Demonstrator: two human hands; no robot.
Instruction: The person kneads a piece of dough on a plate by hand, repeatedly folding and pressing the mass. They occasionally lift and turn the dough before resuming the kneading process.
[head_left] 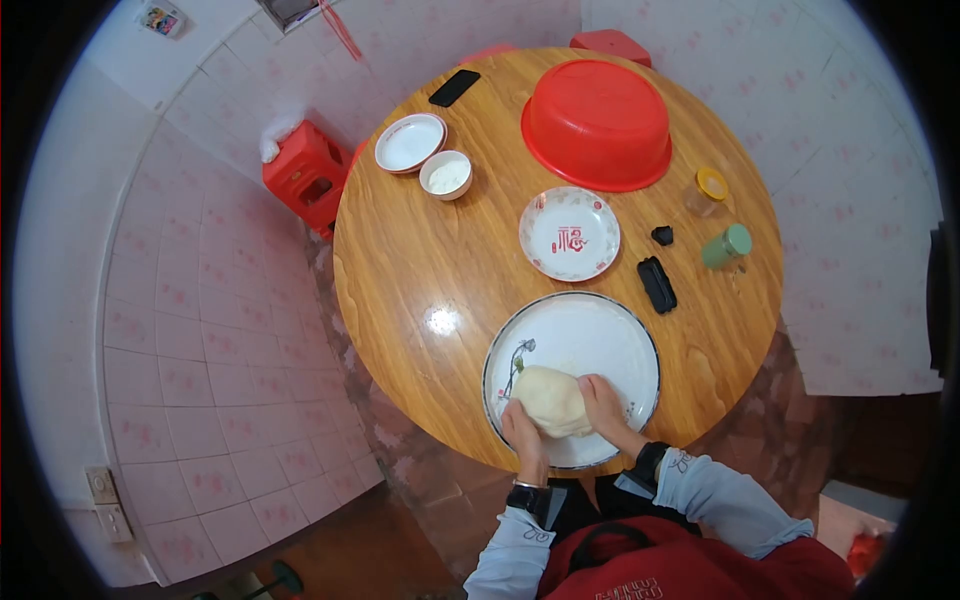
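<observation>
A pale lump of dough (553, 401) rests on a large white round tray (580, 325) with a dark rim, near the front edge of the wooden table. My left hand (523, 432) is closed against the dough's lower left side. On its right side, my right hand (604, 406) grips it, fingers together on the surface. The fingertips of both hands are partly hidden at the dough. A plant drawing shows on the tray left of the dough.
Behind the tray are a patterned plate (570, 234) and an upturned red basin (597, 125). A bowl of white powder (446, 176), stacked plates (410, 142) and a phone (454, 88) lie back left. Right are a black object (657, 285), green jar (727, 246) and yellow-lidded jar (707, 191).
</observation>
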